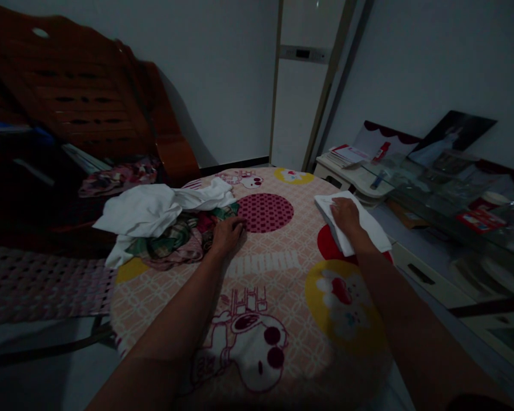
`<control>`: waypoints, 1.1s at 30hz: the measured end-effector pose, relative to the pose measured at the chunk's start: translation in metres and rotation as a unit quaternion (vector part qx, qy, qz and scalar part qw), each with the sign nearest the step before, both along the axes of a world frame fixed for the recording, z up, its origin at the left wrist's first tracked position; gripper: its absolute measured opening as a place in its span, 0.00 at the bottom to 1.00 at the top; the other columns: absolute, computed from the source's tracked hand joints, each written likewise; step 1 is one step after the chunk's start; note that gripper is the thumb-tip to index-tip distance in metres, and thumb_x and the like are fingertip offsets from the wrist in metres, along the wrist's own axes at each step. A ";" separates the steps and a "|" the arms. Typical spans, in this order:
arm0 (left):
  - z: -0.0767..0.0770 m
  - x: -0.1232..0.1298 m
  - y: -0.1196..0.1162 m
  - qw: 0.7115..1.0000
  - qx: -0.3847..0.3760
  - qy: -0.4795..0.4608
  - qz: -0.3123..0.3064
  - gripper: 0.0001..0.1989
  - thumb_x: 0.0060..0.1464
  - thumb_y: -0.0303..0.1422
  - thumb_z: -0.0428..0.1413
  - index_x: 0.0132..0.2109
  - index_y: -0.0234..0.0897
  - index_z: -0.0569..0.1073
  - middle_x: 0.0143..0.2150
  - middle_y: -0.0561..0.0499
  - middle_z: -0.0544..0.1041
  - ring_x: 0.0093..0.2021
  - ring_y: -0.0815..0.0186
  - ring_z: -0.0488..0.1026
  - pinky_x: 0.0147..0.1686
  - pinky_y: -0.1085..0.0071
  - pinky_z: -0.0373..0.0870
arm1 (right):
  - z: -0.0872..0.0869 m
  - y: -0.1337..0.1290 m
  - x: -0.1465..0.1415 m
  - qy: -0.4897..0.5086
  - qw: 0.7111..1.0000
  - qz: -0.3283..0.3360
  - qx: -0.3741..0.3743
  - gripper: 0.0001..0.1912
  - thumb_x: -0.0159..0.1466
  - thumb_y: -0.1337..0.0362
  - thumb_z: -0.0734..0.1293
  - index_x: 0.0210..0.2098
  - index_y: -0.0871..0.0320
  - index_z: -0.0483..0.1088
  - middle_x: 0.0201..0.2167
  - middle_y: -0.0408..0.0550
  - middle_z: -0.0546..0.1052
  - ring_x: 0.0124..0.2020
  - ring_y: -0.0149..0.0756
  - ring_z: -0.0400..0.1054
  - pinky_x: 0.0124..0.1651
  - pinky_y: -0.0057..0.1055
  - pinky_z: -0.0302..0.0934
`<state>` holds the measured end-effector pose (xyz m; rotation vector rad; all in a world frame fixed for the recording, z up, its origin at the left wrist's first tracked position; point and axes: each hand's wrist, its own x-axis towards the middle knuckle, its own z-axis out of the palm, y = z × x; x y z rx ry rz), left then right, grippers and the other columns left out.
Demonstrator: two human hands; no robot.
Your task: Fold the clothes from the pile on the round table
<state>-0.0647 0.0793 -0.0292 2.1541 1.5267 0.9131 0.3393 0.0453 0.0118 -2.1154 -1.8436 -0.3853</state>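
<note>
A round table with a pink patterned cloth (274, 274) stands in front of me. On its left side lies a loose heap of clothes, with a white garment (139, 211) on top and a green plaid one (165, 242) below. My left hand (228, 235) rests at the right edge of this heap, fingers curled; whether they hold any fabric is too dark to tell. Toward the right rim, a folded white cloth (370, 225) lies flat in a stack. My right hand (345, 216) is on top of it, fingers bent down against its surface.
A wooden chair (81, 108) with clothes on it stands at the left, beside a woven seat (47, 282). Behind the table is a tall white cabinet unit (302, 103). A glass-topped stand (437, 200) with papers and small items runs along the right.
</note>
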 end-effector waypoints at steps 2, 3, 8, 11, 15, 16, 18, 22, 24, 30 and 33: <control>0.000 0.000 0.000 1.000 0.002 0.003 0.002 0.17 0.57 0.30 0.52 0.49 0.36 0.81 0.50 0.43 0.81 0.51 0.53 0.77 0.55 0.59 0.70 | 0.005 0.008 -0.020 -0.027 0.999 -0.023 -0.037 0.19 0.69 0.62 0.60 0.51 0.68 0.74 0.48 0.65 0.76 0.52 0.52 0.68 0.55 0.42 0.59; 0.000 -0.001 -0.001 1.000 0.000 0.005 0.002 0.17 0.57 0.30 0.52 0.49 0.36 0.81 0.51 0.43 0.81 0.51 0.53 0.77 0.55 0.59 0.70 | 0.006 0.012 -0.030 -0.045 0.997 -0.030 -0.054 0.18 0.69 0.61 0.61 0.49 0.69 0.74 0.47 0.67 0.76 0.52 0.53 0.68 0.54 0.43 0.59; 0.001 -0.002 -0.002 1.000 -0.014 0.013 -0.002 0.18 0.57 0.30 0.51 0.50 0.36 0.81 0.51 0.44 0.81 0.51 0.54 0.77 0.56 0.60 0.70 | 0.007 0.030 -0.053 -0.092 0.988 -0.035 -0.121 0.15 0.68 0.67 0.60 0.47 0.69 0.75 0.47 0.70 0.76 0.51 0.53 0.69 0.51 0.42 0.59; 0.000 -0.002 -0.002 1.000 -0.011 0.009 -0.005 0.18 0.57 0.30 0.51 0.50 0.36 0.81 0.51 0.44 0.81 0.51 0.54 0.77 0.56 0.59 0.70 | 0.013 0.040 -0.046 -0.026 0.988 -0.090 -0.125 0.17 0.68 0.71 0.58 0.48 0.69 0.76 0.47 0.70 0.77 0.49 0.51 0.71 0.48 0.38 0.60; -0.001 -0.001 -0.001 1.000 -0.010 0.009 -0.007 0.17 0.58 0.30 0.51 0.49 0.37 0.81 0.50 0.44 0.81 0.52 0.54 0.77 0.56 0.59 0.70 | 0.023 0.045 -0.030 0.046 0.980 -0.173 -0.091 0.21 0.71 0.67 0.55 0.49 0.72 0.75 0.48 0.70 0.77 0.48 0.48 0.72 0.47 0.35 0.60; -0.001 0.000 -0.001 1.000 -0.010 0.009 -0.007 0.17 0.58 0.30 0.51 0.48 0.37 0.81 0.50 0.44 0.81 0.52 0.54 0.77 0.56 0.59 0.70 | 0.023 0.045 -0.029 0.048 0.979 -0.173 -0.092 0.22 0.72 0.66 0.54 0.49 0.72 0.75 0.48 0.70 0.77 0.48 0.48 0.72 0.47 0.35 0.60; -0.001 0.000 -0.001 1.000 -0.010 0.010 -0.007 0.17 0.57 0.30 0.51 0.48 0.37 0.81 0.50 0.44 0.81 0.52 0.54 0.77 0.56 0.59 0.70 | 0.020 0.041 -0.030 0.048 0.981 -0.159 -0.102 0.23 0.72 0.65 0.53 0.49 0.70 0.76 0.47 0.67 0.78 0.48 0.47 0.72 0.47 0.35 0.60; 0.001 0.001 -0.003 1.000 -0.013 0.019 -0.009 0.16 0.57 0.29 0.51 0.47 0.37 0.82 0.50 0.45 0.81 0.52 0.54 0.76 0.56 0.59 0.69 | 0.007 0.027 -0.046 0.005 0.990 -0.082 -0.112 0.19 0.70 0.61 0.58 0.48 0.66 0.76 0.52 0.65 0.76 0.52 0.52 0.69 0.50 0.38 0.61; 0.002 0.001 -0.004 1.000 -0.017 0.023 -0.007 0.16 0.57 0.29 0.51 0.47 0.38 0.82 0.50 0.46 0.81 0.52 0.55 0.76 0.56 0.59 0.69 | 0.002 0.020 -0.060 -0.022 0.994 -0.046 -0.094 0.17 0.68 0.64 0.60 0.49 0.65 0.75 0.53 0.66 0.74 0.55 0.54 0.67 0.52 0.41 0.60; 0.005 0.002 -0.006 1.000 -0.021 -0.016 -0.004 0.16 0.56 0.28 0.52 0.47 0.38 0.82 0.50 0.45 0.81 0.51 0.55 0.77 0.56 0.59 0.69 | -0.014 -0.001 -0.118 0.100 0.994 0.047 -0.006 0.17 0.67 0.65 0.60 0.51 0.61 0.74 0.51 0.62 0.76 0.53 0.50 0.68 0.56 0.43 0.61; 0.006 0.002 -0.007 0.999 -0.022 -0.049 -0.004 0.17 0.56 0.27 0.51 0.46 0.38 0.82 0.49 0.45 0.82 0.51 0.56 0.77 0.56 0.59 0.69 | -0.031 -0.010 -0.144 0.178 0.974 0.138 -0.035 0.14 0.67 0.63 0.61 0.46 0.56 0.77 0.46 0.54 0.80 0.49 0.44 0.71 0.53 0.37 0.64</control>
